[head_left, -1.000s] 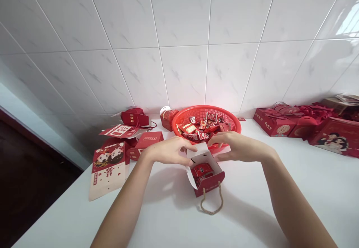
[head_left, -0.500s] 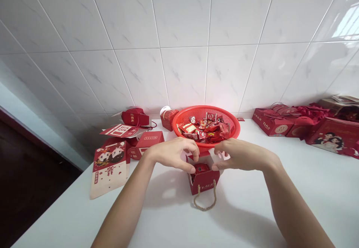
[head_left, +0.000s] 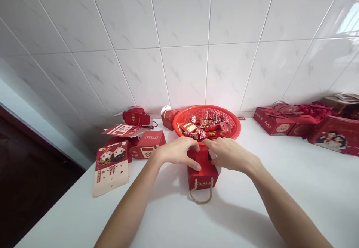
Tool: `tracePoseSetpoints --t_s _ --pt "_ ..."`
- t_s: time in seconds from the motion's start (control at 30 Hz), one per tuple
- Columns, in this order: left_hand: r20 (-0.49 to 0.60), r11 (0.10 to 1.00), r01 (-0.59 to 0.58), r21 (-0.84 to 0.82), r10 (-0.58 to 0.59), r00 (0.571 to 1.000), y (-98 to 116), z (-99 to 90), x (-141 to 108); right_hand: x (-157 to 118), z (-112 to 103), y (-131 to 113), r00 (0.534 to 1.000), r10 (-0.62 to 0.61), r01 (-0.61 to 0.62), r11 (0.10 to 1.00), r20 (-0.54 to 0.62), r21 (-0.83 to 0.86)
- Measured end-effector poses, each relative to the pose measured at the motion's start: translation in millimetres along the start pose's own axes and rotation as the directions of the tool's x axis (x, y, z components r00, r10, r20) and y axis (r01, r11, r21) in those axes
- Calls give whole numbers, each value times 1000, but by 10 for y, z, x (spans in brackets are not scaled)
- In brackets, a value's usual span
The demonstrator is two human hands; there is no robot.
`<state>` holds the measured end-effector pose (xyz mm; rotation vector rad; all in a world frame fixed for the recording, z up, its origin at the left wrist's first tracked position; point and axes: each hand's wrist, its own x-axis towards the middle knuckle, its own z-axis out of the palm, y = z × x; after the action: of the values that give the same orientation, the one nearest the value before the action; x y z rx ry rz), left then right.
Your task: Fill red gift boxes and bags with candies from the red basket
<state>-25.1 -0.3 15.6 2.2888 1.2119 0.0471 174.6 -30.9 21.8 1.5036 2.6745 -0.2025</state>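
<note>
A small red gift box (head_left: pixel 202 181) stands on the white table in front of me, its twisted rope handle (head_left: pixel 201 202) hanging down on the near side. My left hand (head_left: pixel 179 152) is curled at the box's left edge, with the thumb pressing on a red flap (head_left: pixel 200 158) across the top. On the opposite side, my right hand (head_left: pixel 231 154) grips the right edge with bent fingers and thumb. The flap and my fingers hide the inside of the box. Just behind is a red plastic basket (head_left: pixel 235 123) of wrapped candies (head_left: pixel 207 126).
Several red boxes (head_left: pixel 151 143) and a printed paper bag (head_left: pixel 112 169) lie on the left. More red boxes (head_left: pixel 270 121) and a box with a printed couple (head_left: pixel 333 136) sit at the right. A tiled wall (head_left: pixel 185 76) rises behind the table (head_left: pixel 168 218).
A red flap now lies over the box opening, covering the red contents seen before. My right hand has moved left onto the box's edge, while my left thumb has come onto the flap.
</note>
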Motion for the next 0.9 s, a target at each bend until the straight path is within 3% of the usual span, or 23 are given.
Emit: tracePoseSetpoints --t_s 0.1,0.27,0.47,0.73,0.83,0.9 --pt "-18 999 26 25 -25 1000 39 59 10 -21 -19 -17 995 -95 93 984 12 149" --pt "4 998 -67 14 67 998 27 103 37 -46 -47 -30 972 -208 156 918 107 364" --pt "92 995 -67 -79 74 993 -9 158 104 -66 -14 -63 968 -221 187 948 114 257" --pt "196 988 -75 -132 100 976 53 229 113 -42 237 -323 987 -121 114 991 108 71" --pt "217 980 -117 -160 150 964 73 148 47 -90 184 -200 982 -121 114 992 147 50" --pt "199 979 -145 -144 172 965 76 70 -12 -170 114 22 982 -58 48 997 178 59"
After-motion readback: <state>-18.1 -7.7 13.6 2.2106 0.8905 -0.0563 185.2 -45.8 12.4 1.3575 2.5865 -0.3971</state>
